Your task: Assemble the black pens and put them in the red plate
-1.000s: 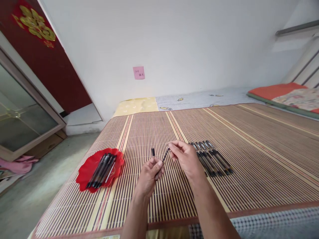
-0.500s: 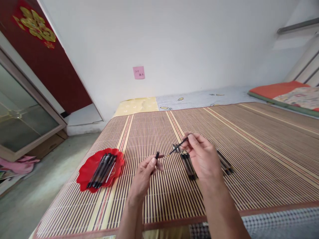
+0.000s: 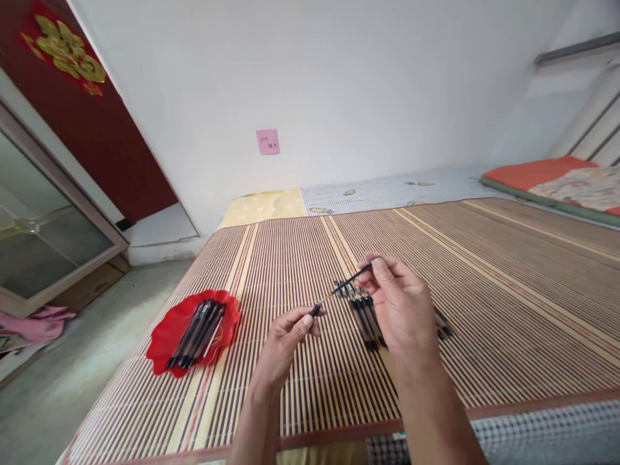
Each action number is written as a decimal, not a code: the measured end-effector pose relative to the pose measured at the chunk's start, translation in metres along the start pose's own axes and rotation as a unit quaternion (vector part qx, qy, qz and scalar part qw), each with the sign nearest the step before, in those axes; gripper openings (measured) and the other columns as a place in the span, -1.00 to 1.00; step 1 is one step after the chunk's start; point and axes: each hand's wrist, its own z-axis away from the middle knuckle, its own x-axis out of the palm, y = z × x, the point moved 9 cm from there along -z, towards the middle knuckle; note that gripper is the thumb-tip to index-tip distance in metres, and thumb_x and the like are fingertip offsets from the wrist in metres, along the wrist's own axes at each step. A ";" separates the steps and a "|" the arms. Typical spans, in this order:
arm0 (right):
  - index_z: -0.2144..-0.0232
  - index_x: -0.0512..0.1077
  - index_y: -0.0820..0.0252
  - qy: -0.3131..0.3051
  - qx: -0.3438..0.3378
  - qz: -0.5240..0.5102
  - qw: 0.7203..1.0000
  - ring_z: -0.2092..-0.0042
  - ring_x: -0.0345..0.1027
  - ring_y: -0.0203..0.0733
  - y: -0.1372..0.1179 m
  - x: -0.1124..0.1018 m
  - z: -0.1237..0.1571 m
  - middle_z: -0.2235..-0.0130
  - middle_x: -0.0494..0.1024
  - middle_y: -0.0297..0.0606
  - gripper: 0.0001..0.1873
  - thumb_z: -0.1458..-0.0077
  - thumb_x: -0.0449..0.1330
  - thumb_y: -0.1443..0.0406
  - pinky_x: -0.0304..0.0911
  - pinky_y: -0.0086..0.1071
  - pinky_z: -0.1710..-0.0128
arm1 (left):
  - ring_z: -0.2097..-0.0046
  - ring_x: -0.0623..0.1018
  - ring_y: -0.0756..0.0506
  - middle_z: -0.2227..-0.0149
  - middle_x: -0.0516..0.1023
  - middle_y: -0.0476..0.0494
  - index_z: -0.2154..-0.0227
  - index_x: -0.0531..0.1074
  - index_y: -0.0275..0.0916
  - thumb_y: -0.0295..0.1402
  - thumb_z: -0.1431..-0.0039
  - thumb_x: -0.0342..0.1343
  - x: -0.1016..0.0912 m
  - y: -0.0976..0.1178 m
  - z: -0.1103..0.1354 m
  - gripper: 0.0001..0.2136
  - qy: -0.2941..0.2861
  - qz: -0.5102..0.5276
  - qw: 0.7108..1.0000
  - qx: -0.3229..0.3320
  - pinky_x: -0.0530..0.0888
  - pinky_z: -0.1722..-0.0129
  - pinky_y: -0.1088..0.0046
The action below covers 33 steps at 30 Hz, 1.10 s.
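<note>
My right hand (image 3: 400, 310) pinches a thin black pen (image 3: 349, 282) by its rear end, its tip pointing left and down. My left hand (image 3: 285, 339) pinches a small black pen cap (image 3: 314, 310) at its fingertips, right at the pen's tip. Both hands hover above a striped bamboo mat (image 3: 300, 258). Under my right hand lies a row of several black pens (image 3: 363, 310), partly hidden by the hand. A red plate (image 3: 167, 329) to the left holds several more black pens (image 3: 196, 326).
The mat covers a bed whose near edge (image 3: 339, 433) runs along the bottom. An orange and patterned pillow (image 3: 557, 181) lies at the far right. A white wall with a pink note (image 3: 267, 141) stands behind. Floor and a glass door (image 3: 39, 219) are at left.
My right hand moved right over the row of pens, lifting the pen's rear end. My left hand picked the cap off the mat and brought it to the pen's tip.
</note>
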 end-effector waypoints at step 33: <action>0.22 0.58 0.11 -0.019 -0.039 0.048 0.998 0.39 0.44 -0.32 -0.014 0.003 0.005 0.26 0.59 -0.30 -0.86 -0.20 0.32 0.20 0.42 -0.33 0.27 | 0.33 0.43 -0.05 0.40 0.54 -0.09 0.10 0.65 -0.21 -0.17 -0.29 0.24 0.002 -0.004 0.000 -0.74 0.000 0.062 0.998 0.002 0.28 0.28 0.43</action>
